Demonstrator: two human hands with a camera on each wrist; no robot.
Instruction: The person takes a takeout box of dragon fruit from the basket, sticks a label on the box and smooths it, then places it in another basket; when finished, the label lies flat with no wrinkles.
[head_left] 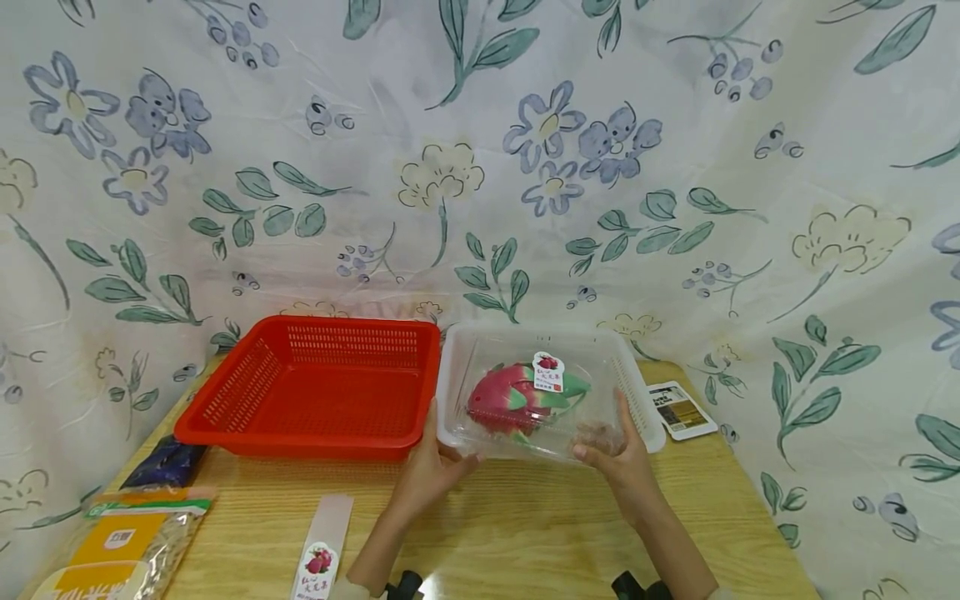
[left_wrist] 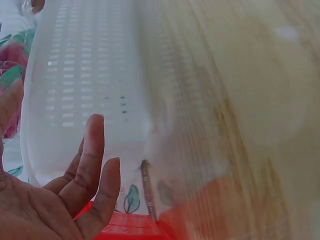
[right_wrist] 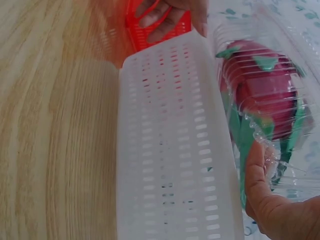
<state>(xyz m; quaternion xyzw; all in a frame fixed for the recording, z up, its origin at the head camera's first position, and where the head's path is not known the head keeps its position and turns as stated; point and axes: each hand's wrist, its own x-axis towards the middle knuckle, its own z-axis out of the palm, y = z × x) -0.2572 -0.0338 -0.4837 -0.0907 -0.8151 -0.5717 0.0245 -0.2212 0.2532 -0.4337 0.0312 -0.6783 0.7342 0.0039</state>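
A clear plastic box (head_left: pixel 480 433) holding a dragon fruit (head_left: pixel 498 402) lies over the white basket (head_left: pixel 651 417) in the head view. A white label (head_left: pixel 548 379) with a fruit picture is stuck on its lid. My right hand (head_left: pixel 626 467) grips the box's front right corner; in the right wrist view its finger (right_wrist: pixel 256 172) curls at the clear edge. My left hand (head_left: pixel 427 471) is at the box's front left, beside the white basket's edge. Its lower fingers (left_wrist: pixel 92 150) stretch out loosely in front of the basket wall in the left wrist view.
Left of the white basket stands a red basket (head_left: pixel 300 450). On the wooden table (head_left: pixel 525 533) lie a strip with a fruit label (head_left: pixel 318 560), a yellow-printed bag (head_left: pixel 112 550), a dark blue packet (head_left: pixel 167 462) and a printed card (head_left: pixel 681 410). A floral cloth (head_left: pixel 390 167) hangs behind.
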